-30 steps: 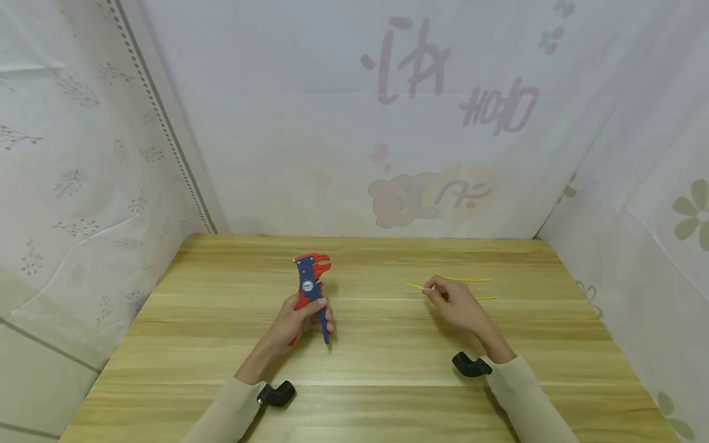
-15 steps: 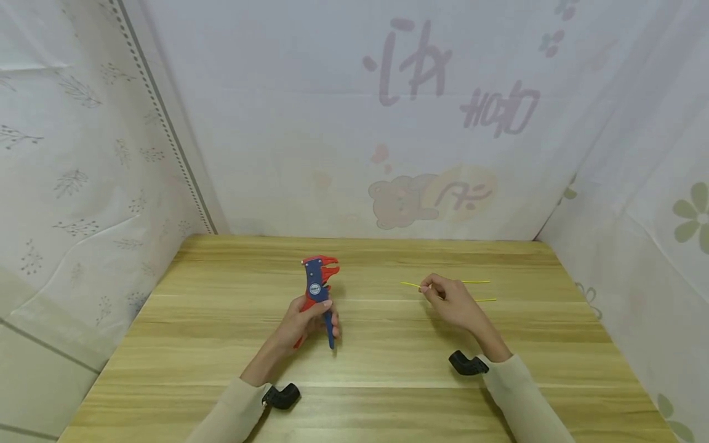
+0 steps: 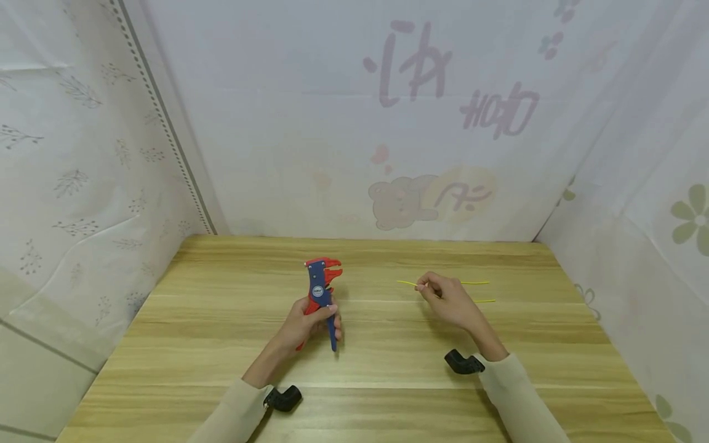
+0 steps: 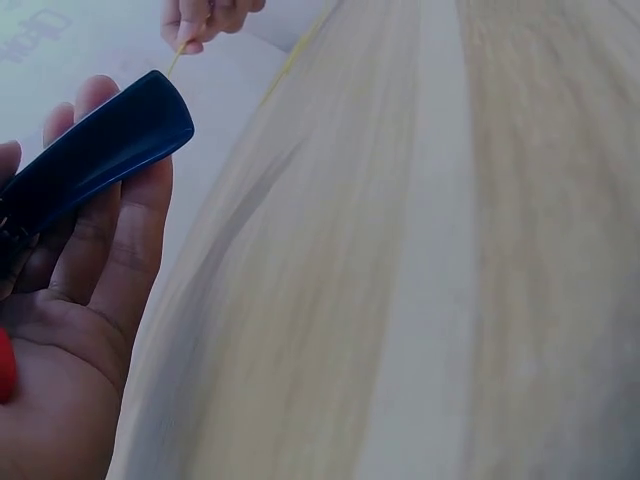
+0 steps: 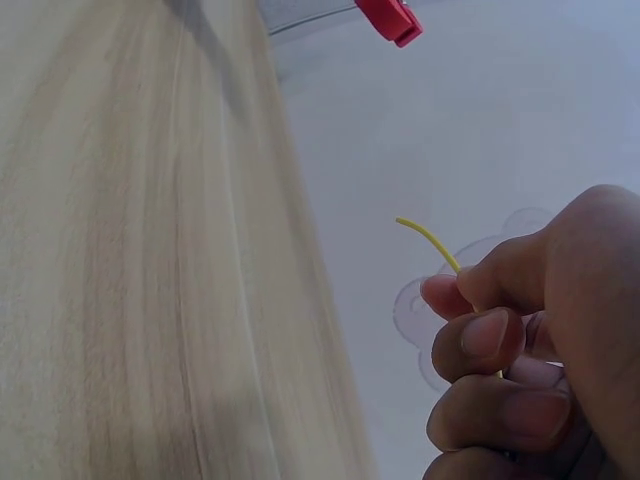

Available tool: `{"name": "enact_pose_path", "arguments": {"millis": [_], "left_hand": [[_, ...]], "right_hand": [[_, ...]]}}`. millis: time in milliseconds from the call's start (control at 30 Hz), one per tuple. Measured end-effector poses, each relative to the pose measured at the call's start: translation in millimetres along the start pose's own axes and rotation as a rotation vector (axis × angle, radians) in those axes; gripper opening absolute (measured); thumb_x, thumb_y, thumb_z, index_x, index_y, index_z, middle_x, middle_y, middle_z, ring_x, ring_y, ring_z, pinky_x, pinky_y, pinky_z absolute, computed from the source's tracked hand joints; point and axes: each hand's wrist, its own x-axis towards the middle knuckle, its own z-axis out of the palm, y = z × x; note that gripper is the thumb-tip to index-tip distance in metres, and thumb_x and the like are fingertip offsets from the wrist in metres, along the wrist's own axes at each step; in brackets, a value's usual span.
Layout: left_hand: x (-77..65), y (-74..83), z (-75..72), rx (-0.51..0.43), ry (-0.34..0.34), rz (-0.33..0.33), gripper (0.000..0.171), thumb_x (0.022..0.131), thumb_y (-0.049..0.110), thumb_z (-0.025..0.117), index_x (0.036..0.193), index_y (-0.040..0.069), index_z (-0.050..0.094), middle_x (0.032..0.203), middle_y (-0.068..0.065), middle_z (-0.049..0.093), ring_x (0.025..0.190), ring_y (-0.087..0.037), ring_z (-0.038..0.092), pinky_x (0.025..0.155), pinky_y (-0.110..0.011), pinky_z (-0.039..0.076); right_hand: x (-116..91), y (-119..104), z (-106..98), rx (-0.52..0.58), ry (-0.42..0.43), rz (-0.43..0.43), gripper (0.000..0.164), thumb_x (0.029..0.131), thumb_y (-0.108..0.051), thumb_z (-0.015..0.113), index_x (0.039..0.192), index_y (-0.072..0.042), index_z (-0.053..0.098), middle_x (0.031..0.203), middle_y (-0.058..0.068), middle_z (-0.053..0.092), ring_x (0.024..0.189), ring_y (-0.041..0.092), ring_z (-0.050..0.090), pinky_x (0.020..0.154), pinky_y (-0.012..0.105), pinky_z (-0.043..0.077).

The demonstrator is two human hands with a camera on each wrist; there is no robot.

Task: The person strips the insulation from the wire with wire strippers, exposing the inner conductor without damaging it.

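My left hand grips a wire stripper with a blue body, red jaws and a red second handle. Its jaws stand open and face right, toward the other hand. In the left wrist view the blue handle lies across the fingers. Between thumb and forefinger, my right hand pinches a thin yellow wire, whose short free end sticks out to the left. A gap separates that end from the stripper; part of the wire is hidden inside the hand.
Behind the right hand, a yellow wire lies on the wooden table. Another yellow length shows to the right of that hand; I cannot tell whether it belongs to the held wire. A printed cloth hangs behind the table.
The left hand has moved slightly right with the wire stripper. My right hand has shifted a little left with the pinched wire, narrowing the gap between them.
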Motion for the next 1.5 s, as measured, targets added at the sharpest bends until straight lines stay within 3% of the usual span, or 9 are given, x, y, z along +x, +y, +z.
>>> {"name": "enact_pose_path", "arguments": {"millis": [133, 333, 467, 700, 933, 1200, 1500], "left_hand": [[0.1, 0.6, 3.2, -0.003, -0.003, -0.009, 0.038, 0.105, 0.018, 0.059, 0.122, -0.011, 0.041, 0.086, -0.004, 0.07, 0.074, -0.02, 0.075, 0.079, -0.039, 0.065], [2.5, 1.8, 8.8, -0.018, -0.021, -0.003, 0.025, 0.105, 0.017, 0.058, 0.117, -0.002, 0.048, 0.086, -0.004, 0.07, 0.074, -0.021, 0.075, 0.077, -0.039, 0.065], [3.9, 3.3, 13.4, -0.021, -0.028, -0.005, 0.023, 0.105, 0.016, 0.058, 0.115, -0.002, 0.049, 0.085, -0.005, 0.071, 0.074, -0.021, 0.075, 0.076, -0.039, 0.065], [7.3, 2.7, 18.3, -0.005, -0.037, -0.022, 0.036, 0.105, 0.019, 0.058, 0.117, -0.011, 0.043, 0.085, -0.003, 0.072, 0.075, -0.02, 0.076, 0.076, -0.037, 0.065], [11.3, 1.3, 21.7, -0.006, -0.036, -0.029, 0.031, 0.105, 0.019, 0.059, 0.117, -0.006, 0.046, 0.085, -0.004, 0.072, 0.075, -0.02, 0.076, 0.076, -0.038, 0.065], [14.2, 2.2, 27.6, -0.017, -0.045, -0.028, 0.021, 0.104, 0.018, 0.06, 0.114, 0.002, 0.051, 0.085, -0.005, 0.071, 0.074, -0.021, 0.075, 0.075, -0.038, 0.065], [19.1, 3.5, 34.3, -0.015, -0.049, -0.02, 0.027, 0.104, 0.018, 0.06, 0.116, -0.004, 0.048, 0.085, -0.006, 0.071, 0.073, -0.021, 0.075, 0.075, -0.04, 0.065]], "right_hand": [[1, -1, 0, 0.009, 0.009, 0.0, 0.024, 0.108, -0.021, 0.052, 0.107, -0.004, 0.068, 0.057, -0.009, 0.041, 0.047, 0.0, 0.027, 0.047, 0.021, 0.03], [3, -4, -2, 0.016, 0.02, -0.018, 0.025, 0.109, -0.023, 0.052, 0.107, -0.004, 0.068, 0.059, -0.007, 0.043, 0.049, 0.0, 0.028, 0.049, 0.021, 0.03], [4, -6, -2, 0.016, 0.021, -0.025, 0.024, 0.108, -0.023, 0.053, 0.107, -0.005, 0.069, 0.058, -0.008, 0.042, 0.048, 0.0, 0.028, 0.05, 0.021, 0.031], [5, -9, -3, 0.027, 0.026, -0.02, 0.019, 0.108, -0.023, 0.053, 0.107, -0.012, 0.069, 0.057, -0.009, 0.042, 0.048, 0.001, 0.028, 0.049, 0.022, 0.031], [8, -12, -2, 0.014, 0.05, -0.054, 0.02, 0.108, -0.023, 0.053, 0.105, -0.012, 0.069, 0.058, -0.01, 0.042, 0.048, 0.0, 0.026, 0.048, 0.021, 0.03], [11, -21, -4, 0.028, 0.035, -0.035, 0.021, 0.108, -0.023, 0.053, 0.107, -0.01, 0.069, 0.059, -0.008, 0.043, 0.05, 0.0, 0.028, 0.051, 0.021, 0.03], [15, -24, -4, 0.02, 0.04, -0.038, 0.019, 0.108, -0.025, 0.054, 0.105, -0.014, 0.069, 0.06, -0.008, 0.041, 0.05, 0.002, 0.029, 0.052, 0.022, 0.031]]}}
